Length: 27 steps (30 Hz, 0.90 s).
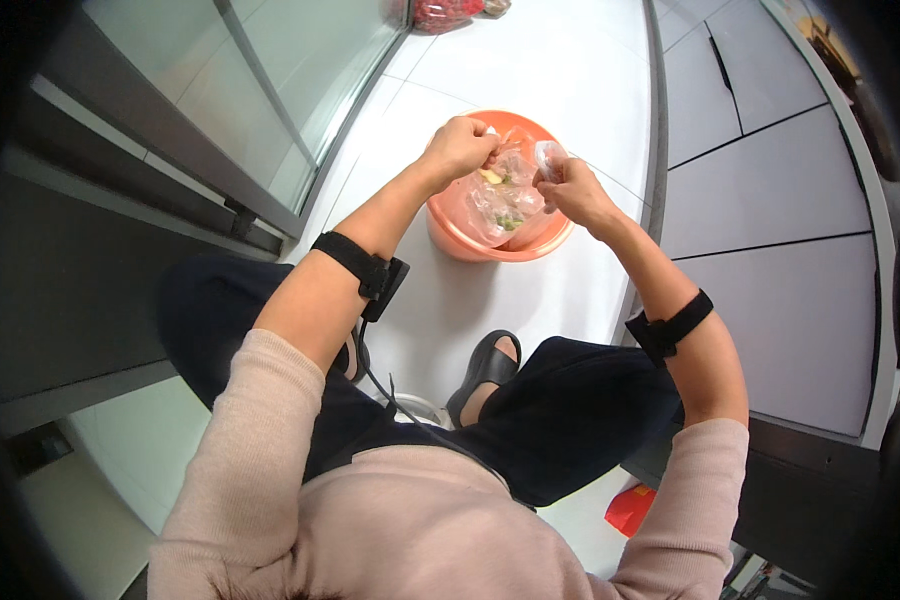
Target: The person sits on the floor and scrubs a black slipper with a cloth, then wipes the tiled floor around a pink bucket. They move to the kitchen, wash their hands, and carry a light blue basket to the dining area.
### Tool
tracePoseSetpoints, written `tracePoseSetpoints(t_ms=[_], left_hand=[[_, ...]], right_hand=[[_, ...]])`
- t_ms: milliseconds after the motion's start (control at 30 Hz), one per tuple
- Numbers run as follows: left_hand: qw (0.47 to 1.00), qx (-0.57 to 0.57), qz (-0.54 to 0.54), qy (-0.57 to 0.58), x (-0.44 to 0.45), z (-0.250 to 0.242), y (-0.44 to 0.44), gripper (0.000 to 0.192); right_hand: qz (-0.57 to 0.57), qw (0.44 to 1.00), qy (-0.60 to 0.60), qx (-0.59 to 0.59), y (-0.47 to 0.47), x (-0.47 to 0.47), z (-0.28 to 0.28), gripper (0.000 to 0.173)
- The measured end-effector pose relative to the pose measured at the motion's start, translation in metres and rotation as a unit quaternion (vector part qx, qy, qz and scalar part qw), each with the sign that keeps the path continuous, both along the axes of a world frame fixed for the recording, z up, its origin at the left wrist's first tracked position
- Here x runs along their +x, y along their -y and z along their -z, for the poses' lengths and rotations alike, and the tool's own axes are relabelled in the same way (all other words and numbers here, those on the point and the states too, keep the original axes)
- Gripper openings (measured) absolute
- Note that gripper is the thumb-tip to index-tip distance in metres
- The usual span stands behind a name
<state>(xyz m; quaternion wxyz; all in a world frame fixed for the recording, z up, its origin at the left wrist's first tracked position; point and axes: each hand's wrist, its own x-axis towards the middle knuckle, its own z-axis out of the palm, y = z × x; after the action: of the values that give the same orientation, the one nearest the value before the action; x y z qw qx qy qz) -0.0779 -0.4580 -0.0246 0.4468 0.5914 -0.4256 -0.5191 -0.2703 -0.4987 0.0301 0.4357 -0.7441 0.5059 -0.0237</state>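
An orange plastic bin (465, 244) stands on the white tiled floor before me. Inside it lies a clear plastic bag (487, 217) with green and yellowish scraps showing through. My left hand (463, 150) is over the bin's upper left rim, its fingers pinched on whitish plastic, probably part of a bag. Above the right side, my right hand (574, 191) grips a bunched piece of clear plastic (550, 157). Whether both hands hold the same bag cannot be told.
Grey drawers (772, 187) line the right side, and a glass sliding door (270, 97) stands at the left. A red bag (446, 13) lies at the far end. A red object (630, 510) is low at the right, near my elbow.
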Motion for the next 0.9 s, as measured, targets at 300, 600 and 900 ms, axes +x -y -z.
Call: tracePoseSetpoints(t_ms=[300,600,900], left_hand=[[0.992,0.027,0.122,0.010,-0.002,-0.055,0.000,0.027],[0.976,0.092,0.195,0.003,-0.022,-0.040,-0.004,0.023],[0.978,0.119,0.054,-0.164,-0.028,-0.028,0.004,0.019]], right_hand=[[0.096,0.992,0.084,0.009,-0.019,-0.014,-0.055,0.021],[0.102,0.981,0.156,0.045,-0.034,0.011,-0.037,0.035],[0.036,0.961,0.044,-0.271,-0.040,0.010,-0.002,0.035]])
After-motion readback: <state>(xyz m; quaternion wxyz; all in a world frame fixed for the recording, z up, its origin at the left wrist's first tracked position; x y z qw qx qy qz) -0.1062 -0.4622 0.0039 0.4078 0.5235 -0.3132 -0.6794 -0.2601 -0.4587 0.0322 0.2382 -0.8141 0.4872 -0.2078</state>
